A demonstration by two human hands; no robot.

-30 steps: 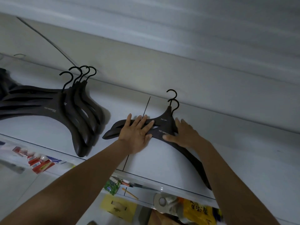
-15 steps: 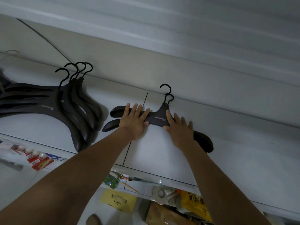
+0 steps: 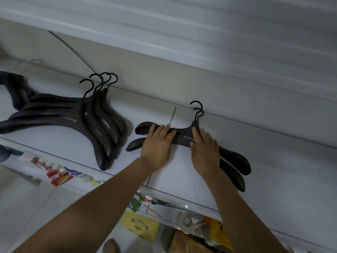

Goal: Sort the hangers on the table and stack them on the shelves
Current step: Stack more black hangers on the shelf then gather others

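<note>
Two dark wide-shouldered hangers (image 3: 184,138) lie stacked flat on the white shelf (image 3: 273,170), hooks pointing toward the back wall. My left hand (image 3: 157,145) rests flat with straight fingers on their left arms. My right hand (image 3: 205,148) lies flat on the neck and right arms, fingers straight. The hangers' right ends (image 3: 240,167) stick out beyond my right wrist, slightly fanned. A fanned stack of several like hangers (image 3: 76,119) lies on the same shelf to the left.
More dark hangers (image 3: 14,88) sit at the far left edge. Below the shelf's front rim lie red packets (image 3: 56,175), a yellow box (image 3: 139,226), a tape roll (image 3: 187,220) and a yellow bag (image 3: 218,232). A shelf underside runs overhead.
Both hands have pushed the two hangers back toward the wall and squared them together. The right hand shifted from the lower arm up to the neck.
</note>
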